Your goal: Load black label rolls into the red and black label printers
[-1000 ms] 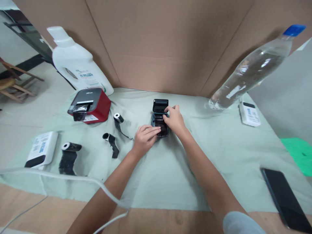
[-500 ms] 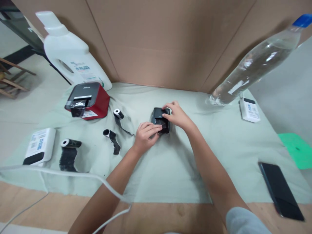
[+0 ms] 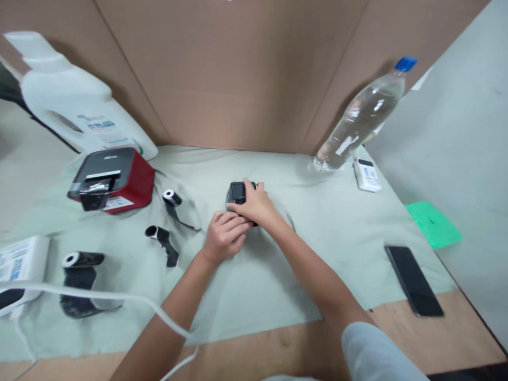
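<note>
A small black label printer [image 3: 237, 191] lies on the pale green cloth [image 3: 341, 233] at the middle, its lid down. My right hand [image 3: 257, 204] lies on top of it, fingers pressed flat on the lid. My left hand [image 3: 224, 235] is curled against the printer's near side, fingers bent and touching its edge. Most of the printer is hidden under both hands.
A red and black printer [image 3: 113, 179] and a white jug [image 3: 75, 108] stand at the back left. Three black ribbon rolls [image 3: 171, 199] [image 3: 159, 235] [image 3: 81, 262] lie left. A white device [image 3: 18, 264], a cable [image 3: 119, 299], a water bottle [image 3: 359, 119], a phone [image 3: 413, 279].
The printer's lid, upright a second ago, has been pushed down shut by my right hand. My left hand stayed at the printer's near side. The view has shifted right.
</note>
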`<state>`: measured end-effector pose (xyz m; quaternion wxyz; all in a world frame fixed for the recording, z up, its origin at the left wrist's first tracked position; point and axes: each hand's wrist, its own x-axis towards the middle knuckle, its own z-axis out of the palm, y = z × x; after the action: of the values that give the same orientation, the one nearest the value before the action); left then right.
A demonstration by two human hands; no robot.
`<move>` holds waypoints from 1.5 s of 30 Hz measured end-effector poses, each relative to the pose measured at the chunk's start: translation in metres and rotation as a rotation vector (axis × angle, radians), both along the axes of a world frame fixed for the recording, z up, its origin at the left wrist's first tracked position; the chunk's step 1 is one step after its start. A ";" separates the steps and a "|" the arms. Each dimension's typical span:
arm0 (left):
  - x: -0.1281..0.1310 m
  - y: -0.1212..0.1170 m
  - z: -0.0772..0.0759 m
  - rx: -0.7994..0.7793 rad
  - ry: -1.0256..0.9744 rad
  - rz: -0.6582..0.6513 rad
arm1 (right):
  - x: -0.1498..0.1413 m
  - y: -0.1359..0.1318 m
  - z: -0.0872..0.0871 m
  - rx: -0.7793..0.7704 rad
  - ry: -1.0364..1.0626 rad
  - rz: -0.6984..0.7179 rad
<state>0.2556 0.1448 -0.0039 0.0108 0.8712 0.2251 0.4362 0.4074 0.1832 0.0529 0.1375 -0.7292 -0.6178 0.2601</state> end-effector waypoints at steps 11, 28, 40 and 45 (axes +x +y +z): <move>0.028 -0.032 -0.002 -0.076 0.277 -0.228 | 0.044 -0.019 0.039 0.121 -0.288 0.148; 0.020 -0.027 -0.008 -0.265 0.361 -0.131 | 0.037 0.009 0.022 0.034 -0.283 0.080; 0.026 -0.025 -0.015 -0.353 0.404 -0.066 | 0.244 -0.009 0.019 -0.084 -0.469 -0.588; 0.026 -0.025 -0.016 -0.343 0.380 -0.078 | 0.252 -0.016 -0.004 -0.066 -0.470 -0.688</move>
<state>0.2814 0.1199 -0.0201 0.1327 0.9310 0.2599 0.2192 0.6589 0.1674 0.0494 0.0485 -0.9367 -0.3439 0.0453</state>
